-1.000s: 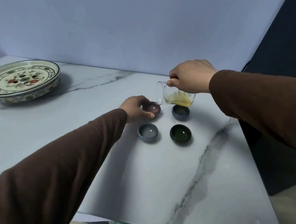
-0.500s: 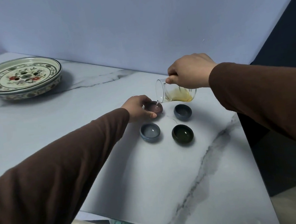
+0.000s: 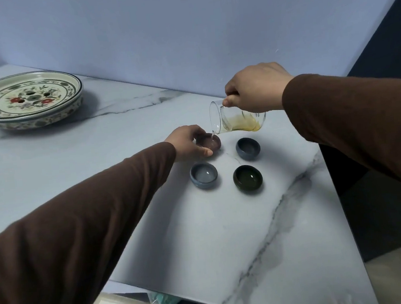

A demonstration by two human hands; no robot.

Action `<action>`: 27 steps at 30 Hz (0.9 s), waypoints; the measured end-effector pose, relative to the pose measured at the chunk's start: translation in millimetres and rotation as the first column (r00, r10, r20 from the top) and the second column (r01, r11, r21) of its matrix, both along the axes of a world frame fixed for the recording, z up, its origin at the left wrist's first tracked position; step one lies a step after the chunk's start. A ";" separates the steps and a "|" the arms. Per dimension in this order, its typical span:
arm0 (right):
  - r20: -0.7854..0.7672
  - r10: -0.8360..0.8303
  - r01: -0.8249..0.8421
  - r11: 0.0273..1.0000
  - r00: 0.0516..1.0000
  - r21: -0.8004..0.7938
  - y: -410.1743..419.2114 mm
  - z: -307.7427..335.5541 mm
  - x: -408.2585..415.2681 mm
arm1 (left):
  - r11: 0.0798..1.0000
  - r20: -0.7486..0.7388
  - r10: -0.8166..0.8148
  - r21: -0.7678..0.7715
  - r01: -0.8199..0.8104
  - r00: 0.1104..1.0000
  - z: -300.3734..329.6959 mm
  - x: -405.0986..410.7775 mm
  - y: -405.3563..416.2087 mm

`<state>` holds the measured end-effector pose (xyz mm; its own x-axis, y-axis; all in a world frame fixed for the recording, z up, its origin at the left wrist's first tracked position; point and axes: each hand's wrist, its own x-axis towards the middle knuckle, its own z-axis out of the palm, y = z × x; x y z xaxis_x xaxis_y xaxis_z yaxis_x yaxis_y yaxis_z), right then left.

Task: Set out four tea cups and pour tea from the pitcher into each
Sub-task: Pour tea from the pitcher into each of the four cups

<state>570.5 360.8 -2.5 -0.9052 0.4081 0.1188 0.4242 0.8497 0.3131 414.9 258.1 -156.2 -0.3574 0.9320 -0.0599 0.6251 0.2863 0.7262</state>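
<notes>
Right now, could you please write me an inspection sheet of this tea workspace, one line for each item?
Surface: marble table, dry where visible.
Job's things: glass pitcher tipped, spout over brown cup; light blue cup, dark blue cup, green cup stand apart.
Clutter: floral plate, far left.
Grippers: right hand grips pitcher; left hand steadies brown cup.
Cables: nothing seen.
Surroundings: plain wall.

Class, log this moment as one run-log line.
right hand: tilts pitcher, pouring | left hand: steadies brown cup | other cups: untouched
</notes>
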 end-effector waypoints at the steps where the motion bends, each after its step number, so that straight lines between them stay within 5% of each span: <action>1: -0.001 0.001 -0.001 1.000 1.000 0.002 -0.5 0.4 -0.2 | 1.000 0.000 0.000 -0.001 0.000 1.000 0.2 -0.2 0.0; 17: -0.026 -0.043 0.042 0.998 0.999 -0.036 -1.9 -2.8 4.8 | 1.000 0.018 0.014 0.002 -0.014 1.000 -1.5 -0.9 -0.2; 22: -0.116 -0.223 0.185 0.945 0.968 -0.269 8.6 -13.4 24.7 | 0.999 0.003 0.032 -0.022 -0.032 0.999 -0.8 0.5 0.4; 27: -0.246 -0.400 0.194 0.787 0.883 -0.586 11.1 -25.9 48.9 | 0.998 0.024 0.047 -0.042 -0.046 0.999 1.6 6.8 -3.4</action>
